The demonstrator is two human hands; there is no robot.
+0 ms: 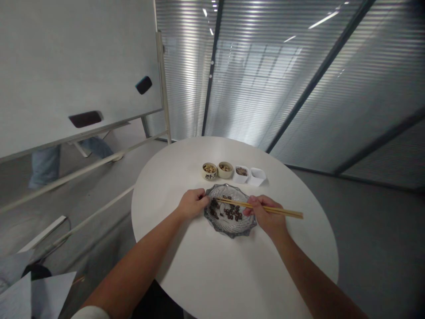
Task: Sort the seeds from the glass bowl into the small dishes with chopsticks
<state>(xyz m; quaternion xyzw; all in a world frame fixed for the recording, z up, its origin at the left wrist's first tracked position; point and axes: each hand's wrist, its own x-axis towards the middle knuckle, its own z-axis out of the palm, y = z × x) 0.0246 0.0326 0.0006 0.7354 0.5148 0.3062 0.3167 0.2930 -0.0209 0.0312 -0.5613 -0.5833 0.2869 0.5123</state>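
A clear glass bowl with a scalloped rim point(232, 231) stands on the round white table, with several dark brown beans or seeds point(233, 212) spread over its bottom. My left hand point(193, 203) grips the bowl's left rim, fingers closed on it. In my right hand point(265, 213) is a pair of wooden chopsticks point(239, 203), held nearly level across the bowl. Their tips point left, above the dark pieces near the bowl's left side. Whether anything is pinched between the tips I cannot tell.
Behind the bowl stand two round cups point(209, 176) with pale pieces, a white square cup point(241, 180) with small dark bits, and another white cup point(256, 181). A whiteboard point(79, 57) on a frame is at left; behind it show a person's legs point(46, 164). Ribbed glass panels rise behind.
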